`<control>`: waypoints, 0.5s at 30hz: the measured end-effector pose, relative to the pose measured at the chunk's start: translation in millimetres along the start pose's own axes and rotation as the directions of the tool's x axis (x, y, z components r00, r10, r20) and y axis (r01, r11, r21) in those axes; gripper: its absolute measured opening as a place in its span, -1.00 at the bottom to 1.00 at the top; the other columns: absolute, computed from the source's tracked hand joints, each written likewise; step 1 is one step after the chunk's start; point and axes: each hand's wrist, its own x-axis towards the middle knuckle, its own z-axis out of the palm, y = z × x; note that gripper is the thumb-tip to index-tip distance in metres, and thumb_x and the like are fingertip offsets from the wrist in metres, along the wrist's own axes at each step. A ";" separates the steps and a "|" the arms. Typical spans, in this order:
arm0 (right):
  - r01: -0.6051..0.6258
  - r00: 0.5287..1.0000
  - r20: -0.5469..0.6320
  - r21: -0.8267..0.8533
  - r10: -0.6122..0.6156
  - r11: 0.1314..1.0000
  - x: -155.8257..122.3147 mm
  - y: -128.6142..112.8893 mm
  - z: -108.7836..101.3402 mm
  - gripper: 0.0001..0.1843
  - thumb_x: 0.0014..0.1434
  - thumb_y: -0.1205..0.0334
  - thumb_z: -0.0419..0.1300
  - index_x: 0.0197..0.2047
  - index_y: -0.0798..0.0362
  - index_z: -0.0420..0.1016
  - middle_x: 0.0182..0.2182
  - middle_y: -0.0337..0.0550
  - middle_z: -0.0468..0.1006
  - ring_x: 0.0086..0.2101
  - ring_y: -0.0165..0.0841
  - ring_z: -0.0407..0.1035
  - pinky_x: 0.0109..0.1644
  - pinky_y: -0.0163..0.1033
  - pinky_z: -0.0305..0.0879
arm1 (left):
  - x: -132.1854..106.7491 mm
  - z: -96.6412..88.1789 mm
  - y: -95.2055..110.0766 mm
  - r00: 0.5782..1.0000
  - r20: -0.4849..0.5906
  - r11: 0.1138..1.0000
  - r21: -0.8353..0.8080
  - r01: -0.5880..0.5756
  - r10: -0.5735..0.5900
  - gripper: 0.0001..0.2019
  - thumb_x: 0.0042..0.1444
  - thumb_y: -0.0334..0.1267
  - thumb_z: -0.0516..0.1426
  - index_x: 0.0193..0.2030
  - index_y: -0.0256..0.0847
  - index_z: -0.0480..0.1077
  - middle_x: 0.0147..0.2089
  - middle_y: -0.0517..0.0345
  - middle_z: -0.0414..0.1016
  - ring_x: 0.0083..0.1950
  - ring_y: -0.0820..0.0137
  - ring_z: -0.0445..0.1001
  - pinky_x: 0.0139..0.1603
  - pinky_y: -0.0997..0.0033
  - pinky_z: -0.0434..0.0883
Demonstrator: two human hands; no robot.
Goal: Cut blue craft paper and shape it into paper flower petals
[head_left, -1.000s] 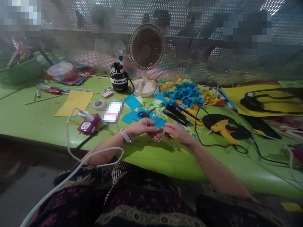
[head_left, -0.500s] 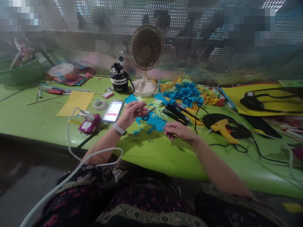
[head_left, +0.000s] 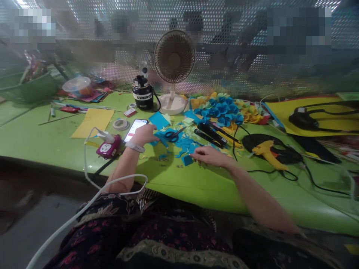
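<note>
**Thin blue paper scraps under two flat hands**

Bright blue paper scraps (head_left: 182, 145) lie scattered across the middle of a green tabletop (head_left: 36, 140). A small bright blue paper square (head_left: 187, 160) sits at the near edge of the scatter, just beside the fingertips of the right hand (head_left: 209, 156). That hand lies palm down, its fingers extended and loosely together, pinching nothing. The left hand (head_left: 143, 135) rests palm down at the other end of the scatter, its fingers close together with their tips over a blue scrap. Whether they press on it is hard to tell, but they do not appear to pinch. A white-strapped smartwatch (head_left: 135, 147) circles that wrist.

The scraps look light, soft and easily creased, and they would probably slide under a fingertip. A raised edge, pinched between thumb and forefinger, looks like the surest hold.

Dark-handled scissors (head_left: 171, 136) lie on the blue paper, beyond the gap between the hands. A larger teal paper square (head_left: 158, 120) lies just behind them, and a smartphone (head_left: 135, 129) rests beside the left hand. Farther out are a mound of blue paper flowers (head_left: 221, 110), a yellow hot glue gun (head_left: 266, 154) and a white desk fan (head_left: 174, 56).
</note>
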 end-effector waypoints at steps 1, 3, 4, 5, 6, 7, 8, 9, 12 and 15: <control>0.002 1.000 0.004 0.001 -0.002 1.000 -0.4 -0.8 0.2 -0.37 0.12 -0.41 0.16 -0.52 0.03 0.38 -0.62 -0.25 0.44 -0.58 -0.44 0.28 -0.47 -0.30 0.14 | 1.6 1.2 -3.7 1.000 0.027 0.999 0.043 -0.006 0.005 -0.51 -0.13 -0.14 0.38 -0.01 -0.18 0.54 -0.06 -0.08 0.62 0.02 0.01 0.55 -0.07 0.27 0.41; -0.002 1.000 0.017 0.005 0.002 1.000 -1.0 -1.2 1.2 -0.39 0.13 -0.40 0.16 -0.46 0.04 0.41 -0.59 -0.24 0.46 -0.57 -0.44 0.28 -0.47 -0.30 0.14 | 4.9 3.0 -9.3 0.997 0.070 0.997 0.072 -0.028 0.023 -0.50 -0.16 -0.15 0.38 -0.01 -0.15 0.55 -0.04 -0.07 0.61 0.03 0.03 0.55 -0.08 0.32 0.40; -0.005 1.000 0.018 0.005 0.004 1.000 -1.0 -0.9 1.7 -0.40 0.13 -0.40 0.17 -0.44 0.04 0.43 -0.58 -0.24 0.47 -0.56 -0.43 0.29 -0.46 -0.30 0.14 | 6.3 3.5 -11.1 0.996 0.082 0.997 0.066 -0.032 0.027 -0.51 -0.17 -0.16 0.38 -0.02 -0.15 0.55 -0.05 -0.06 0.61 0.02 0.05 0.55 -0.09 0.34 0.40; -0.005 1.000 0.018 0.006 0.005 1.000 -0.9 -0.3 2.3 -0.40 0.12 -0.39 0.18 -0.43 0.05 0.45 -0.56 -0.23 0.48 -0.55 -0.43 0.29 -0.46 -0.30 0.15 | 7.4 3.7 -12.2 0.995 0.093 0.998 0.053 -0.033 0.028 -0.51 -0.19 -0.17 0.38 -0.03 -0.16 0.56 -0.07 -0.06 0.61 0.00 0.05 0.55 -0.10 0.34 0.40; -0.003 1.000 0.016 0.008 0.003 1.000 -0.6 0.4 2.6 -0.40 0.12 -0.39 0.18 -0.42 0.05 0.46 -0.55 -0.22 0.48 -0.54 -0.42 0.30 -0.45 -0.30 0.15 | 8.1 3.6 -12.7 0.995 0.100 0.999 0.036 -0.032 0.028 -0.51 -0.20 -0.18 0.38 -0.04 -0.17 0.56 -0.09 -0.07 0.61 -0.01 0.04 0.55 -0.10 0.33 0.40; 0.001 1.000 0.014 0.011 -0.001 1.000 -0.3 0.8 2.7 -0.41 0.12 -0.38 0.19 -0.41 0.05 0.47 -0.55 -0.21 0.49 -0.53 -0.42 0.30 -0.45 -0.30 0.15 | 8.3 3.3 -12.5 0.994 0.103 0.999 0.017 -0.028 0.026 -0.51 -0.21 -0.19 0.38 -0.05 -0.19 0.56 -0.11 -0.08 0.61 -0.02 0.02 0.55 -0.11 0.32 0.41; 0.006 1.000 0.009 0.018 -0.007 1.000 -0.1 1.0 2.6 -0.41 0.11 -0.38 0.20 -0.41 0.05 0.48 -0.54 -0.21 0.49 -0.53 -0.42 0.30 -0.45 -0.30 0.15 | 8.2 2.7 -11.8 0.995 0.100 1.000 0.001 -0.025 0.024 -0.51 -0.22 -0.21 0.38 -0.05 -0.20 0.57 -0.11 -0.09 0.62 -0.03 0.00 0.56 -0.11 0.30 0.41; 0.010 1.000 0.005 0.024 -0.011 1.000 0.0 0.6 2.1 -0.41 0.10 -0.38 0.20 -0.40 0.05 0.49 -0.54 -0.21 0.49 -0.52 -0.42 0.30 -0.44 -0.30 0.15 | 7.9 1.8 -10.7 0.995 0.092 1.000 -0.012 -0.024 0.025 -0.52 -0.23 -0.23 0.37 -0.07 -0.21 0.57 -0.12 -0.10 0.62 -0.03 -0.01 0.55 -0.12 0.28 0.41; 0.012 1.000 -0.002 0.025 -0.012 1.000 -1.5 -2.5 -1.2 -0.42 0.10 -0.36 0.21 -0.38 0.06 0.49 -0.53 -0.23 0.47 -0.53 -0.43 0.27 -0.42 -0.29 0.16 | 6.4 -2.9 -7.7 0.996 0.075 0.998 -0.025 -0.054 0.055 -0.64 -0.21 -0.28 0.34 -0.17 -0.22 0.59 -0.16 -0.09 0.62 -0.05 0.00 0.56 -0.12 0.27 0.42; 0.012 0.998 -0.055 0.011 -0.011 1.000 -3.9 -5.0 -4.6 -0.47 0.14 -0.31 0.19 -0.36 0.06 0.48 -0.51 -0.24 0.46 -0.52 -0.42 0.27 -0.39 -0.28 0.17 | 5.5 -9.3 -5.6 0.994 0.046 0.993 -0.056 -0.100 0.103 -0.81 -0.13 -0.30 0.30 -0.31 -0.24 0.57 -0.28 -0.03 0.60 -0.12 0.09 0.55 -0.15 0.28 0.41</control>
